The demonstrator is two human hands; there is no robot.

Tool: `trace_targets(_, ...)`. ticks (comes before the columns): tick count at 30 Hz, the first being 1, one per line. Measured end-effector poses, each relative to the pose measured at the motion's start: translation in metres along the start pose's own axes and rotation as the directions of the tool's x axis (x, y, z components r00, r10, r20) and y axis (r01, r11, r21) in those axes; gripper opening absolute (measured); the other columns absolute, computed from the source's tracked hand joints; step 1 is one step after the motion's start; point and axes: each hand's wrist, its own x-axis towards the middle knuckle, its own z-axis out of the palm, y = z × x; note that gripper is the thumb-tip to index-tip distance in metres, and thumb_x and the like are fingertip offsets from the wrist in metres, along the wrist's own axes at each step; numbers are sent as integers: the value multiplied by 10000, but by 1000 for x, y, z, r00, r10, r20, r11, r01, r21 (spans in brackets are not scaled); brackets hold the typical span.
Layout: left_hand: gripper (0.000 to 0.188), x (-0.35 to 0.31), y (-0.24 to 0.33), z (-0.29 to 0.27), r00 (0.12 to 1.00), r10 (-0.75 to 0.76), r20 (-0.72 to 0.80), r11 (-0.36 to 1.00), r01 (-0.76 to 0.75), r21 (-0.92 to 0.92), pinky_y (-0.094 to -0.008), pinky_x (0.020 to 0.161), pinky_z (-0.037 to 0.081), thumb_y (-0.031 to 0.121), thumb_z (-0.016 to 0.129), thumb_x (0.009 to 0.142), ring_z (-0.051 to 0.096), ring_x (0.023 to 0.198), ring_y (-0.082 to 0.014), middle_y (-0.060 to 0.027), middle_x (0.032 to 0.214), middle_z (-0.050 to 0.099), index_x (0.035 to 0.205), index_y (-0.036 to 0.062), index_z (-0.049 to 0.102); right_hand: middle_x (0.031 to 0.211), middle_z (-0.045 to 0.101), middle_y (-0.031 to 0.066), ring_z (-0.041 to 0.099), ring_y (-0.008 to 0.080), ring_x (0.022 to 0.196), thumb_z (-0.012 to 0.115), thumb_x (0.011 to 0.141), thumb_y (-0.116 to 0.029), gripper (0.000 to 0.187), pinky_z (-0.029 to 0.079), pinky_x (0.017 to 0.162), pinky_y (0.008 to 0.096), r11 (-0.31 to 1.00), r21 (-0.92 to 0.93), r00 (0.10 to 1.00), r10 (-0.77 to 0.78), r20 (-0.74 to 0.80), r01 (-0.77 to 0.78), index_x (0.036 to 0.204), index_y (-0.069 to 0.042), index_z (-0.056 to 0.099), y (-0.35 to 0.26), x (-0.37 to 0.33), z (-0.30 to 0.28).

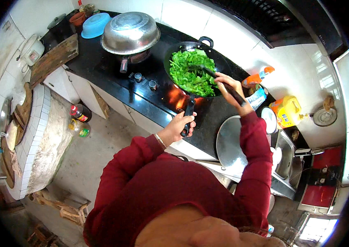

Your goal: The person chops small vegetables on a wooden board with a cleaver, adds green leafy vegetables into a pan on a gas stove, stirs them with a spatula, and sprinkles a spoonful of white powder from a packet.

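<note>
from head height, looking steeply down past the chest [178, 185] toward the nearby stove [152, 71].

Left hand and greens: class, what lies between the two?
In the head view, the handle of the wok lies between the left hand, which grips it, and the greens; it joins the wok's near side.

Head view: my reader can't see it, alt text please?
The left hand grips the handle of a black wok of leafy greens; the right hand holds a black utensil in them. An upturned metal basin sits left.
</note>
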Motion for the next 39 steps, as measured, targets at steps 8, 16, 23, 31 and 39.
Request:
trace_targets(8,195,-1,-1,-6,1000,-5,13,999,5,-35,-257,471,392,171,510,897,476,538,-105,-3,692,492,1081,134,459,1023,647,163,633,219,948,585,837,-74,108,497,812,307,997,73,978,-19,-209,35,903,-27,656,2,32,8)
trace_targets(16,180,1,-2,-7,1000,7,21,998,-6,-58,-258,479,395,155,519,890,479,541,-106,-1,684,497,1059,136,461,1009,636,200,632,302,954,599,794,-27,92,507,766,340,999,51,997,13,73,-16,884,-27,620,-12,2,8)
trace_targets(23,179,-2,-1,1,1000,2,5,998,-2,-62,-251,469,392,141,511,894,485,524,-107,-8,674,497,1065,126,461,1042,621,217,616,314,992,599,786,-24,125,506,780,334,999,-27,999,-30,15,31,908,-29,626,3,3,13)
trace_targets(31,208,-8,0,1,1000,14,-20,999,-15,-46,-263,480,394,162,505,903,475,549,-108,-17,697,499,1098,118,447,1030,648,136,605,164,934,584,839,-42,115,482,801,281,977,172,989,115,95,-130,928,-10,649,-40,33,-54)
trace_targets(39,213,-6,-1,2,1000,5,2,1000,-5,-13,-266,486,400,162,496,905,472,551,-106,-12,703,490,1107,121,441,1033,639,168,634,243,905,589,806,-39,105,497,777,313,995,69,974,57,217,-73,896,-7,633,-45,22,-36)
